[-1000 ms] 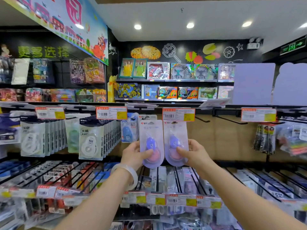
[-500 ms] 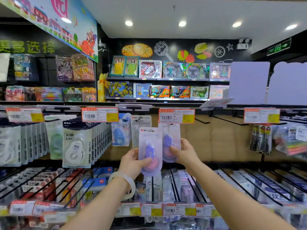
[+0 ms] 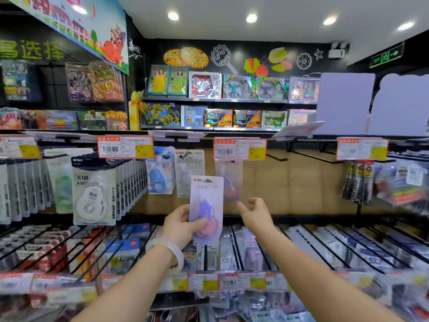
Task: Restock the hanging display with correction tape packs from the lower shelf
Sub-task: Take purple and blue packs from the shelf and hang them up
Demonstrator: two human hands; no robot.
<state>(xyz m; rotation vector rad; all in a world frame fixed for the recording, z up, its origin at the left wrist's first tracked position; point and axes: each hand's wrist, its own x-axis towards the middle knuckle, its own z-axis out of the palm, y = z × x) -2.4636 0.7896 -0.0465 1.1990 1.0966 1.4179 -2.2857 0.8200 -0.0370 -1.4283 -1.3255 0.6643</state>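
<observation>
My left hand (image 3: 181, 225) grips a lilac correction tape pack (image 3: 206, 205) upright by its lower part, thumb across the purple and pink dispenser. A second matching pack (image 3: 229, 182) hangs blurred on the hook under the middle price tag (image 3: 240, 149). My right hand (image 3: 255, 213) hovers just below that hanging pack, fingers loosely spread and holding nothing. The lower shelf (image 3: 234, 249) with wire dividers holds more packs beneath both hands.
White correction tape packs (image 3: 94, 194) fill hooks at the left, with a blue pack (image 3: 159, 173) and a grey pack (image 3: 189, 168) beside them. Bare black hooks (image 3: 308, 156) jut out at the right. Pen packs (image 3: 358, 182) hang at far right.
My right hand has let go of its pack, which now hangs on the hook, and has dropped slightly away. My left hand still holds the other pack.
</observation>
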